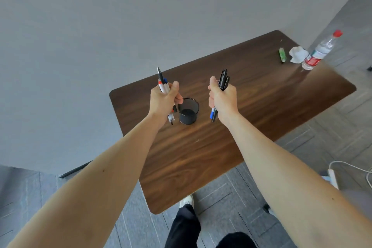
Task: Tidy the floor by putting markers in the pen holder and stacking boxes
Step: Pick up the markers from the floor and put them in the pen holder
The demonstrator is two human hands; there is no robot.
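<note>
Grip status: the left hand (165,99) is closed in a fist around the left marker bundle (163,86), thumb uppermost. This bundle stands close to upright. Above the fist it shows white barrels with red and blue sections, and a slim black pen tip rises highest. Short white and black ends protrude below the fist. The right hand (223,98) is likewise closed in a fist around the right marker bundle (223,79), thumb raised on the inner side. Black ends project above this fist, and a blue-and-black end projects below it, beside the wrist. The number of markers in either bundle cannot be determined.

Position: both fists are held over the table (261,102), roughly level with each other and apart. The pen holder (189,118), a black mesh cup, stands upright on the table between them and appears nearer the left hand. The lower ends of the left marker bundle appear just beside its left wall.

Surroundings: the table has a dark wood-grain top with rounded corners. Near its far right corner stands a clear water bottle (320,50) with a red cap and red label. A crumpled white tissue (298,54) lies just beside it, and a small green object (282,55) lies near the tissue. The carpet floor (221,191) is grey. A white power strip (333,177) lies on it at the right. Black trousers (184,227) and a white shoe (186,200) show below the table's near edge.
</note>
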